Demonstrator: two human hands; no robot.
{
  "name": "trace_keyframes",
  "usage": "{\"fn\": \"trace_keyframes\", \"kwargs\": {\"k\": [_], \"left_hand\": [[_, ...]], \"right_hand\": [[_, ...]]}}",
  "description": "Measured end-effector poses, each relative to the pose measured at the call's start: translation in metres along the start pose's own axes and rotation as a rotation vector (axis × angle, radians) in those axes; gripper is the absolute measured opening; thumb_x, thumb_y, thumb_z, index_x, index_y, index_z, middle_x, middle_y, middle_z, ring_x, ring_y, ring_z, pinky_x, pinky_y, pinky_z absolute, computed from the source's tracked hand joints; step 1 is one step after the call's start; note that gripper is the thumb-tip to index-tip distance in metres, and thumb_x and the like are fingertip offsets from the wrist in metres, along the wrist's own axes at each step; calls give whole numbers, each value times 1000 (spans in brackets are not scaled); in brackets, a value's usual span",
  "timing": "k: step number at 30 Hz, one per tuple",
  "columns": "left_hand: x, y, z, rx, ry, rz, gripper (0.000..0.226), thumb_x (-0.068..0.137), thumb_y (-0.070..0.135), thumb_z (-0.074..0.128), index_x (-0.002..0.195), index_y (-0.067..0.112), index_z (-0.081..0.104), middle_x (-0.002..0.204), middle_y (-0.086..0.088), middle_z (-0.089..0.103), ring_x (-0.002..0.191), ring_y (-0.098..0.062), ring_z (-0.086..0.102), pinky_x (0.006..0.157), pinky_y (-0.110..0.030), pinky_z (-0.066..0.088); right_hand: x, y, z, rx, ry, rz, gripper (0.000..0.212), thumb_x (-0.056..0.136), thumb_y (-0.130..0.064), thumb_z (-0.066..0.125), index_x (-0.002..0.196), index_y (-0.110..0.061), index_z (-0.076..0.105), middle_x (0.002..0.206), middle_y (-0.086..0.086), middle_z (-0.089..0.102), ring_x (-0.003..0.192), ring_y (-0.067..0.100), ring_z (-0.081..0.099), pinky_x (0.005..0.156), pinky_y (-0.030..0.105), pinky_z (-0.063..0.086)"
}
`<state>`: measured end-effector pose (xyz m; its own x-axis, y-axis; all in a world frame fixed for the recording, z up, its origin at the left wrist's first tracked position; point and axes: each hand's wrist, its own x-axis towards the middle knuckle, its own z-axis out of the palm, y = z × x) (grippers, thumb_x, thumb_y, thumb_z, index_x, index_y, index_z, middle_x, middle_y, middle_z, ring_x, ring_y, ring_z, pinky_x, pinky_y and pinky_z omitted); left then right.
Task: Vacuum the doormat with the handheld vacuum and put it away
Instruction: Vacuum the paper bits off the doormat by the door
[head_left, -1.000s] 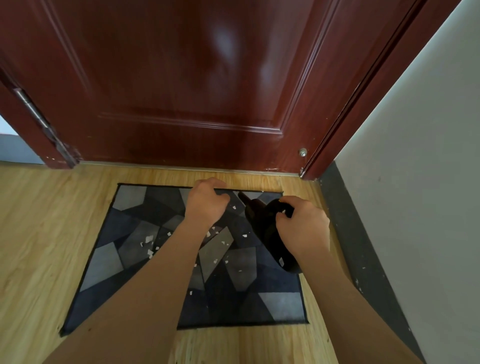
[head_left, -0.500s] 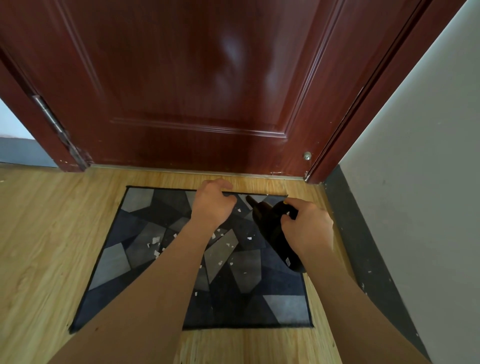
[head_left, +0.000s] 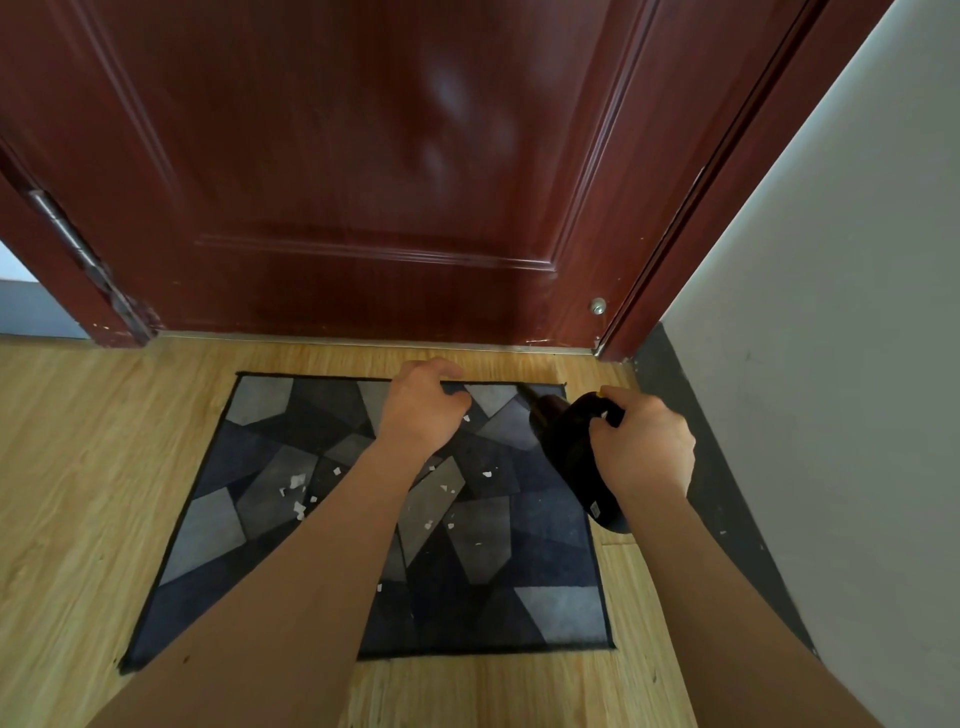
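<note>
While the left hand (head_left: 423, 410) bends its fingers over the far edge of the doormat (head_left: 260, 519), its grip closed on that edge with the thumb on the mat's upper side, the right hand (head_left: 644, 447) has its grip wrapped round the top of the handheld vacuum (head_left: 571, 452); the vacuum is black and lies aslant over the right side of the mat; its narrow nozzle points at the far right corner, just beside the left hand, and its rear end juts out past the mat's right edge; whether the nozzle touches the pile I cannot tell; the doormat, patterned in grey and blue angular patches, lies flat on the wooden floor (head_left: 78, 467) close before a dark red door (head_left: 363, 182); small white scraps (head_left: 297, 480) are strewn over its middle, some left of the left forearm, others between the two forearms; on the right a pale wall (head_left: 831, 364) with dark skirting (head_left: 717, 467) runs near the mat.
</note>
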<state>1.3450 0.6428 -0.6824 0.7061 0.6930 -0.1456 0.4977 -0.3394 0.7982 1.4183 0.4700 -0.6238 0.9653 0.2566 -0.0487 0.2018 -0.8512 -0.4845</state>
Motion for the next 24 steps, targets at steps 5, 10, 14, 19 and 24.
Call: {"fn": "trace_keyframes", "kwargs": {"k": [5, 10, 14, 19, 24], "left_hand": [[0, 0, 4, -4, -49, -7, 32, 88, 16, 59, 119, 17, 60, 135, -7, 48, 118, -21, 50, 88, -22, 38], [0, -1, 8, 29, -121, -24, 31, 89, 18, 57, 120, 19, 59, 137, -8, 46, 119, -23, 50, 84, -22, 37], [1, -2, 9, 38, -134, -36, 30, 89, 18, 57, 119, 19, 58, 136, -8, 47, 116, -22, 51, 82, -22, 37], [3, -4, 13, 42, -144, -53, 31, 90, 20, 56, 121, 19, 58, 134, -7, 49, 120, -23, 49, 84, -23, 36], [6, -3, 22, 32, -167, -67, 32, 88, 18, 57, 120, 17, 59, 126, -8, 57, 111, -24, 55, 85, -27, 43]], "right_hand": [[0, 3, 0, -36, 16, 17, 29, 87, -10, 50, 109, -22, 65, 75, 4, 55, 66, 25, 55, 59, 28, 49], [3, 4, -2, 76, 45, 95, 26, 89, -12, 55, 113, -17, 64, 80, 4, 52, 70, 23, 51, 62, 28, 45], [3, 0, -2, 76, 50, 83, 28, 89, -11, 55, 115, -18, 63, 84, 7, 58, 71, 24, 52, 64, 30, 48], [10, -3, -17, -48, 52, 67, 29, 83, -9, 51, 102, -21, 69, 76, 9, 58, 66, 28, 51, 62, 31, 48], [7, -1, -33, -90, 27, 74, 34, 82, -9, 53, 109, -23, 68, 94, 13, 67, 82, 35, 61, 68, 34, 50]]}}
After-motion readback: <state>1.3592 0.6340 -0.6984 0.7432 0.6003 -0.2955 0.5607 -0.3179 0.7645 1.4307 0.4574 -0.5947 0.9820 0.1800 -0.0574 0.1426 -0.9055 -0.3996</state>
